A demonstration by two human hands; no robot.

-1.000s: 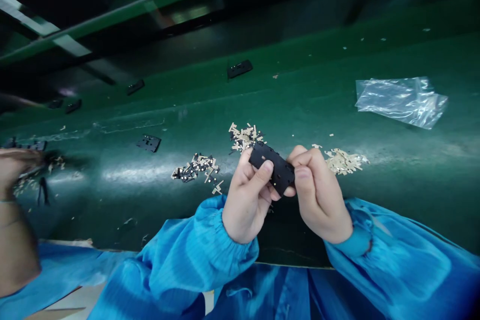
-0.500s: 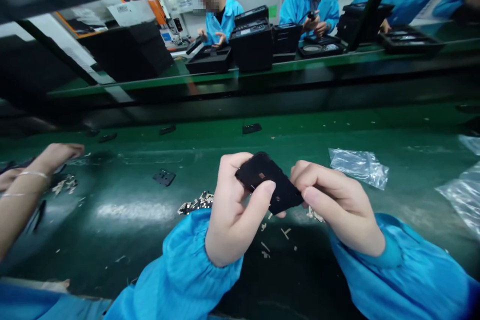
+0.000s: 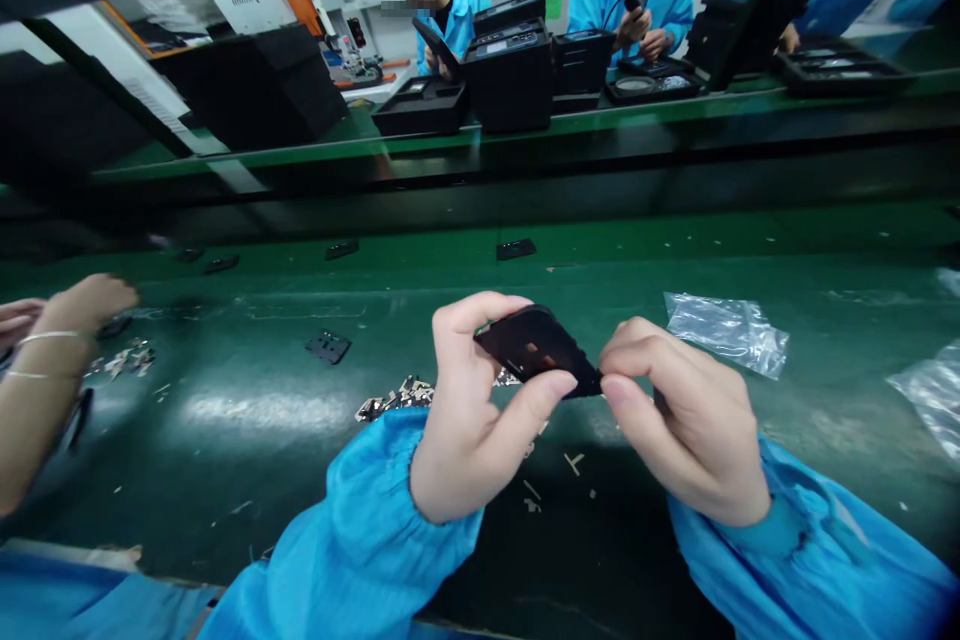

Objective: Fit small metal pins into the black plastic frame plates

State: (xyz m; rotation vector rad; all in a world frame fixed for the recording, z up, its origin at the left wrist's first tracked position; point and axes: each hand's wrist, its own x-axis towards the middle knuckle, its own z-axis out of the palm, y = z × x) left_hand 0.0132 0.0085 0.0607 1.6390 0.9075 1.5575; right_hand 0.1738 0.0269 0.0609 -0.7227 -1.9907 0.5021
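A thin black plastic plate (image 3: pixel 536 345) with small copper-coloured patches is held up above the green work surface. My left hand (image 3: pixel 480 410) grips it, thumb on the near face and fingers along the far edge. At the plate's right corner, the thumb and forefinger of my right hand (image 3: pixel 679 420) are pinched together; whether a small piece sits between them is too small to tell. Behind my left wrist lies a pile of small beige and black pieces (image 3: pixel 397 398). A few loose beige bits (image 3: pixel 574 463) are scattered below my hands.
Another black plate (image 3: pixel 328 347) lies to the left, and more (image 3: pixel 516 249) rest along the back. Clear plastic bags (image 3: pixel 727 332) lie on the right. A co-worker's arm (image 3: pixel 49 380) reaches in from the left. Across a raised ledge, people work beside black boxes (image 3: pixel 510 75).
The plate has tilted to a flatter angle, and my left thumb has slid right along it. My right fingers stay at its corner. The co-worker's hand on the left has moved left.
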